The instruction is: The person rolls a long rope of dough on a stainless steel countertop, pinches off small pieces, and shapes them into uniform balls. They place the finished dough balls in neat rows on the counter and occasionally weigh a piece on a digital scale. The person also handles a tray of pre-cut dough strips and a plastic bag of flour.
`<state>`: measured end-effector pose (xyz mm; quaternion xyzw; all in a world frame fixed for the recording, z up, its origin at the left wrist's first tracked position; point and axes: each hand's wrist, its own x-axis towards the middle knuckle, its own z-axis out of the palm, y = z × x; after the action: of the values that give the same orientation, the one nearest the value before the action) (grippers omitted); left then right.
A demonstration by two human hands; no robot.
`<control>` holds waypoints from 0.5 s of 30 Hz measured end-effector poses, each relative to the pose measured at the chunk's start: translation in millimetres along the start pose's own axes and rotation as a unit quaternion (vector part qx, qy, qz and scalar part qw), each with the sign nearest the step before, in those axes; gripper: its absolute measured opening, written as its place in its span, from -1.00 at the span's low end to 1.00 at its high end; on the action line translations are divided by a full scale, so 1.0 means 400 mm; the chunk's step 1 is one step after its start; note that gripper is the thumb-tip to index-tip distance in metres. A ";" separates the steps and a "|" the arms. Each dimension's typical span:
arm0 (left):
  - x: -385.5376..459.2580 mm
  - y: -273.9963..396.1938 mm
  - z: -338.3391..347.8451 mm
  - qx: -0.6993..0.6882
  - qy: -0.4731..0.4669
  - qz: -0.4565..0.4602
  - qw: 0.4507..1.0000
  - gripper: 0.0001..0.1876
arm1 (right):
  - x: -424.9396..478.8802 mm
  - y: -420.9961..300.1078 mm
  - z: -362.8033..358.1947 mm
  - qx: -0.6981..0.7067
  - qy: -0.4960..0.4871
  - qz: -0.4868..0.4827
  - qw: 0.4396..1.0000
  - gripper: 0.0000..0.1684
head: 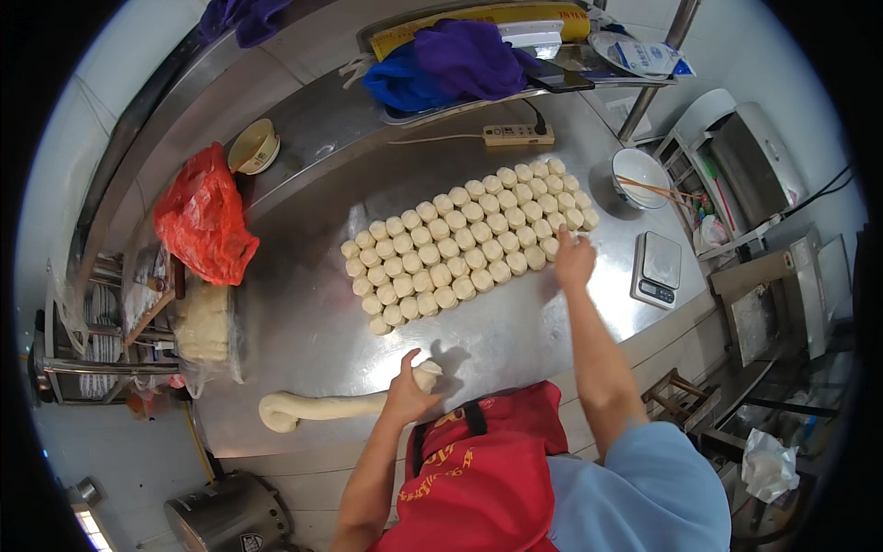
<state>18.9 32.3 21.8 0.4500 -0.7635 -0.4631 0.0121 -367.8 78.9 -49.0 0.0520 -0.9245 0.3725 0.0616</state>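
Note:
My left hand (408, 395) grips one end of a long dough rope (338, 407) near the front edge of the steel table (310, 359). The torn-looking end of the rope juts out past my thumb and fingers, and its far end curls round at the left. My right hand (575, 259) reaches to the lower right of a block of round dough pieces (441, 252), set in close rows. Its fingers touch or hover over a piece at that edge; whether a piece is held in them is hidden.
A kitchen scale (657, 269) and a white bowl (638, 179) with chopsticks stand right of the dough. Behind lies a power strip (519, 135), under a shelf with purple cloth (472, 58). A red plastic bag (207, 217) and wrapped dough-coloured block (203, 321) are at left.

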 end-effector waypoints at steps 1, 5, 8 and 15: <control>0.000 -0.022 -0.006 -0.005 0.000 -0.003 1.000 0.00 | -0.078 -0.039 -0.039 0.234 -0.178 0.020 0.956 -0.43; 0.012 -0.102 -0.010 -0.063 -0.014 0.001 0.998 0.21 | -0.487 -0.199 -0.086 -0.055 -0.546 -0.509 0.663 -0.42; 0.025 -0.142 -0.021 -0.020 -0.006 0.058 0.998 0.29 | -0.662 -0.202 -0.081 0.027 -0.600 -0.351 0.718 -0.36; 0.076 -0.164 -0.015 0.027 -0.031 0.057 0.998 -0.53 | -0.701 -0.134 -0.053 0.097 -0.491 -0.274 0.821 -0.49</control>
<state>48.1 -4.0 -33.9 0.3915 -0.8003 -0.4541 0.0027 -81.6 69.4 -39.9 0.4847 -0.7393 0.3531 -0.3064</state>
